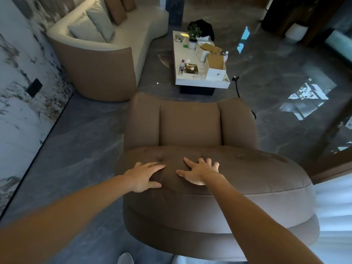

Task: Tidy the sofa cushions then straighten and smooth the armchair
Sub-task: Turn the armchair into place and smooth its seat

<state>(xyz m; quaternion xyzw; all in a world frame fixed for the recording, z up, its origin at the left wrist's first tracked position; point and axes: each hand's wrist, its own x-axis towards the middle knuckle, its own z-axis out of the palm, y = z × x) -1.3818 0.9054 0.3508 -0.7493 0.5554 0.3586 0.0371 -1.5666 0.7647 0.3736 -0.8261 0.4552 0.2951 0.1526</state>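
Note:
A brown armchair [190,122] stands right below me, seen from behind its padded backrest [247,174]. My left hand [145,175] lies flat on the top of the backrest, fingers spread. My right hand [200,171] rests beside it, palm down, fingers apart. Neither hand holds anything. At the back left stands a cream sofa [133,31] with a brown outer shell. Two cream cushions [93,25] and two tan cushions [119,7] lean upright along its back.
A white coffee table [182,77] beyond the armchair carries cardboard boxes [216,66], bottles and a potted plant [193,37]. A black cable [237,86] runs on the glossy floor to its right. A marble wall stands at left, and a light curtain hangs at lower right.

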